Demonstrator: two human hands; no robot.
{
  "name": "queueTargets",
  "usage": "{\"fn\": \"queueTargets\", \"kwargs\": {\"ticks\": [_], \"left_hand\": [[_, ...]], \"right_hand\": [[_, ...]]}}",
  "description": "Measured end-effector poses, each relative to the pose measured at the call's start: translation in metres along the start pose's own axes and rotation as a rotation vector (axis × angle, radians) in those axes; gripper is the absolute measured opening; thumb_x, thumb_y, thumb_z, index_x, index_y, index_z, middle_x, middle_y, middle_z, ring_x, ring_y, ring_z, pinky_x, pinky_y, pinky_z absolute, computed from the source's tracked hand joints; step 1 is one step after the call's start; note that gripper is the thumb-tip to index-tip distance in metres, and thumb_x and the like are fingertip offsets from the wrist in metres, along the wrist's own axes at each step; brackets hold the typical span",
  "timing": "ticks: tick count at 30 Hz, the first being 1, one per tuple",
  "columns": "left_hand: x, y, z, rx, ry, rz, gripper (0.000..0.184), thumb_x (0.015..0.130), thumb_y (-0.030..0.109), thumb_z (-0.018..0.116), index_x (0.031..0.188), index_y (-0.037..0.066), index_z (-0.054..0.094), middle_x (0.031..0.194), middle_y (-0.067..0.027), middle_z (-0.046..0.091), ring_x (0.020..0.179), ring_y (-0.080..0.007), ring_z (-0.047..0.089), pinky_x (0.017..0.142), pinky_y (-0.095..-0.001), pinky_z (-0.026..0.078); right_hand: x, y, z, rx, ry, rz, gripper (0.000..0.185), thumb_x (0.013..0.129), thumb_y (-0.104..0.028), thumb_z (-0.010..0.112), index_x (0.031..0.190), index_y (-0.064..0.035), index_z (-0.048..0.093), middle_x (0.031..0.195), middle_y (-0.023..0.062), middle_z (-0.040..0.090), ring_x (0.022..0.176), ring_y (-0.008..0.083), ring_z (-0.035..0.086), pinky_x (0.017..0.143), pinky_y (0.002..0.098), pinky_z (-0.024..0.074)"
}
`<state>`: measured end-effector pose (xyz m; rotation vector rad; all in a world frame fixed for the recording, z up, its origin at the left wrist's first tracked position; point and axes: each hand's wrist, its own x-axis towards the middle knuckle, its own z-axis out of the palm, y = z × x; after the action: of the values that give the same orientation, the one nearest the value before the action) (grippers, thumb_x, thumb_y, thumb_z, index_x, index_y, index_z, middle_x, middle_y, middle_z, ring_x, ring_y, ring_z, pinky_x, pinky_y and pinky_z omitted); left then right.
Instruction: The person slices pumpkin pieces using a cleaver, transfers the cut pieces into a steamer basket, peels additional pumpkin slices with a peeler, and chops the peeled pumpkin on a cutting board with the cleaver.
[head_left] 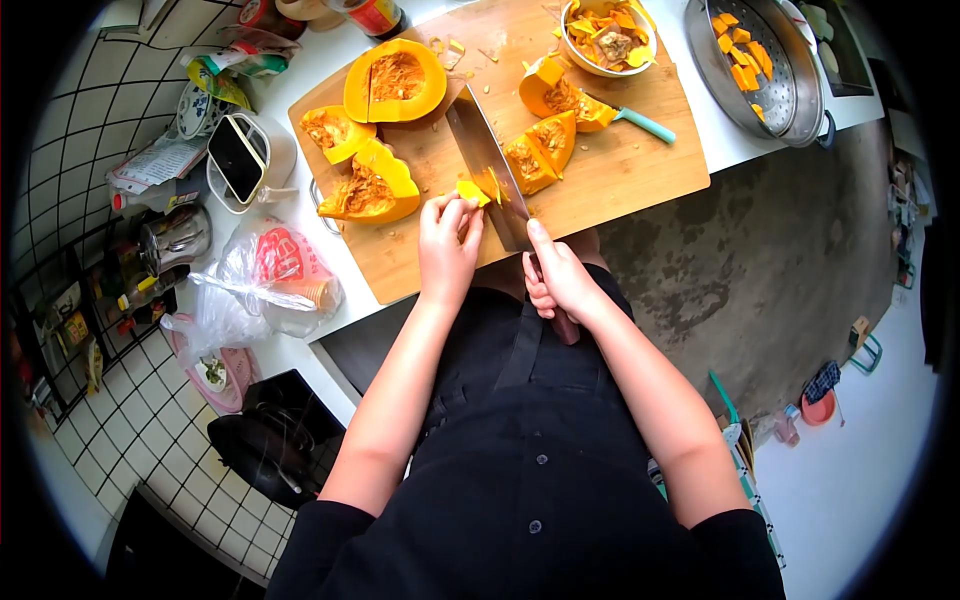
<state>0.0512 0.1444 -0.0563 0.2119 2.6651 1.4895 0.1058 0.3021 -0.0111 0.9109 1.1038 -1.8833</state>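
Note:
My right hand [562,278] is wrapped round the dark handle of a cleaver [482,150], whose broad blade points away from me over the wooden cutting board [640,150]. Pinched in the fingertips of my left hand [447,245] is a small yellow-orange pumpkin piece [472,193], close beside the blade. Left of the blade lie a large seeded pumpkin half [397,82] and two wedges, the nearer pumpkin wedge [375,187] close to my left hand. To the right sit more pumpkin chunks [540,152] and a peeler with a teal handle [643,124].
A bowl of pumpkin scraps [608,38] stands at the board's far right. Beyond it, a metal steamer pan [800,100] holds cut orange pieces. A phone [236,158] leans on a white container, and plastic bags [280,270] lie left of the board.

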Motion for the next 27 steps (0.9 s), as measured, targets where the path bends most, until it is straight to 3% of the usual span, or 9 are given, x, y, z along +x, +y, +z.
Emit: {"fn": "queueTargets", "kwargs": {"ticks": [6, 17, 22, 27], "left_hand": [[0.001, -0.005, 0.000, -0.089, -0.007, -0.039, 0.014, 0.082, -0.001, 0.066, 0.094, 0.000, 0.060, 0.106, -0.0138, 0.050, 0.096, -0.0245, 0.061, 0.081, -0.0312, 0.057], [0.002, -0.009, -0.002, -0.121, -0.024, -0.073, 0.013, 0.080, -0.002, 0.067, 0.091, 0.000, 0.059, 0.105, -0.0118, 0.050, 0.100, -0.0218, 0.060, 0.081, -0.0319, 0.058], [-0.006, -0.017, -0.005, -0.217, -0.027, -0.127, 0.014, 0.083, -0.003, 0.063, 0.093, 0.001, 0.053, 0.108, -0.0107, 0.052, 0.102, -0.0190, 0.059, 0.076, -0.0276, 0.058], [-0.021, -0.027, -0.009, -0.377, 0.021, -0.214, 0.014, 0.086, -0.002, 0.059, 0.095, 0.000, 0.048, 0.113, -0.0120, 0.054, 0.094, -0.0176, 0.061, 0.070, -0.0250, 0.056]], "right_hand": [[-0.003, 0.003, -0.006, 0.073, -0.058, 0.078, 0.067, 0.093, -0.065, 0.029, 0.057, -0.0091, 0.034, 0.043, -0.0003, 0.029, 0.032, 0.0093, 0.027, 0.032, 0.0250, 0.0282], [0.018, 0.024, 0.014, 0.047, 0.032, -0.073, 0.066, 0.092, -0.064, 0.032, 0.057, -0.0090, 0.034, 0.043, 0.0003, 0.029, 0.030, 0.0104, 0.029, 0.030, 0.0261, 0.0289], [0.022, 0.027, 0.021, -0.001, 0.141, -0.182, 0.063, 0.094, -0.061, 0.033, 0.057, -0.0094, 0.035, 0.043, -0.0006, 0.030, 0.031, 0.0098, 0.030, 0.031, 0.0259, 0.0293], [0.017, 0.025, 0.009, -0.002, 0.050, -0.222, 0.061, 0.095, -0.058, 0.035, 0.059, -0.0087, 0.037, 0.044, -0.0016, 0.030, 0.032, 0.0091, 0.029, 0.031, 0.0251, 0.0284]]}}
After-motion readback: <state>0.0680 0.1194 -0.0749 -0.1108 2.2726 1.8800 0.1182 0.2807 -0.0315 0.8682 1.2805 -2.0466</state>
